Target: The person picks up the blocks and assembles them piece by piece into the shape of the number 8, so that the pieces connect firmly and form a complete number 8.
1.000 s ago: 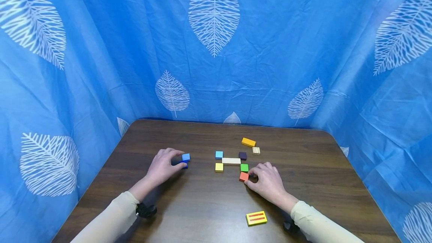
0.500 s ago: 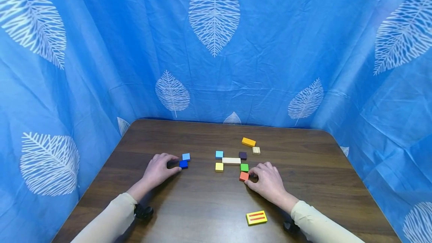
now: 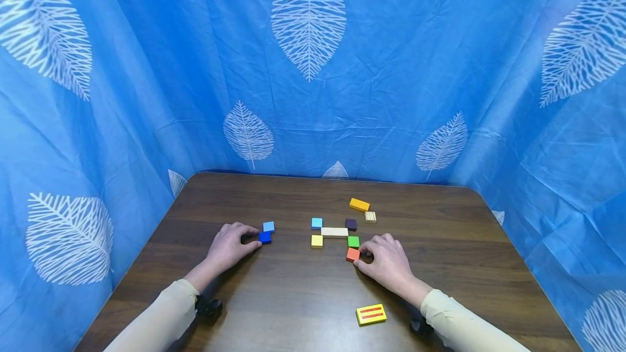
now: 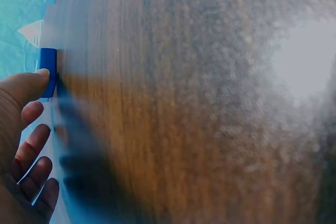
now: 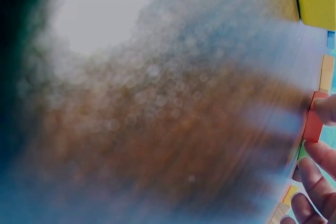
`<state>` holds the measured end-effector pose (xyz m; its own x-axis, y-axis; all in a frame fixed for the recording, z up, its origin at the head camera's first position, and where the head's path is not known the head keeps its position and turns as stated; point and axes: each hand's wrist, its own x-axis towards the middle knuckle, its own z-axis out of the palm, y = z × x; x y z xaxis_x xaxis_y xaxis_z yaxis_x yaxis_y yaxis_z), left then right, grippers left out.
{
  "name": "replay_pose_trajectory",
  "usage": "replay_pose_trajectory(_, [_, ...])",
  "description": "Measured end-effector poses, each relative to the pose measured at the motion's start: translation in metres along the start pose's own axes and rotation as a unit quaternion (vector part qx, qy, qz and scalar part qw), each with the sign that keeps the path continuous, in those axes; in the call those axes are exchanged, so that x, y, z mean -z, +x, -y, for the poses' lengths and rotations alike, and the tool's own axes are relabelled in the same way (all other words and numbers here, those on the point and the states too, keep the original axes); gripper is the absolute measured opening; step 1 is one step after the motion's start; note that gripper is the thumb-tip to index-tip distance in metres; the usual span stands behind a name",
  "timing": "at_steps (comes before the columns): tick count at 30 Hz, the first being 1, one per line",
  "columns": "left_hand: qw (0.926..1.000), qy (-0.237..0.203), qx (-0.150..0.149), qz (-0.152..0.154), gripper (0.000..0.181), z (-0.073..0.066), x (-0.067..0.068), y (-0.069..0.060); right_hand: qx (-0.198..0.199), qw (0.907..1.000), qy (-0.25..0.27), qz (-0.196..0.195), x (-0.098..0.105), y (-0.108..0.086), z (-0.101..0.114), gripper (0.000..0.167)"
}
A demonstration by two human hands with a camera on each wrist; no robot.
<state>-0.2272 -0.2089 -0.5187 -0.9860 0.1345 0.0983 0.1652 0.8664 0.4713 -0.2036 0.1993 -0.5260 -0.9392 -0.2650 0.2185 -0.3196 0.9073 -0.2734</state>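
Observation:
The left hand (image 3: 229, 246) is beside a dark blue block (image 3: 264, 238), its fingers loosely bent and parted from the thumb. In the left wrist view the thumb tip overlaps the dark blue block (image 4: 48, 59). A light blue block (image 3: 268, 226) sits just behind. On the right, the right hand (image 3: 386, 262) pinches an orange-red block (image 3: 352, 255) between thumb and index finger; the right wrist view has the thumb on this red block (image 5: 313, 124). Near it lie a green block (image 3: 353, 242), a long cream block (image 3: 335, 232), a dark purple block (image 3: 350, 225) and a yellow block (image 3: 317, 242).
A sky-blue block (image 3: 317, 223) sits left of the cream one. Further back are an orange oblong block (image 3: 359, 204) and a striped pale block (image 3: 370, 217). A yellow box with red stripes (image 3: 371, 314) lies near the front of the wooden table (image 3: 293, 297). Blue curtains (image 3: 391, 69) surround it.
The left hand has drawn back to the left from the two blue blocks, uncovering the dark blue one, then stayed there. The right hand and the red block have kept their place.

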Motion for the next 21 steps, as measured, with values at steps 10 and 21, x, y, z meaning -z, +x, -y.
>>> replay_pose_trajectory(10, [1.0000,0.000,0.003,0.005,0.038,-0.0047,-0.0016,0.0009,-0.005,1.0000,0.001,0.004,0.0011,-0.0001,0.0004,0.027])
replay_pose_trajectory(21, [1.0000,-0.006,0.000,0.002,0.035,-0.0044,-0.0025,0.0006,0.004,1.0000,0.001,-0.003,0.0003,-0.0002,0.0007,0.026])
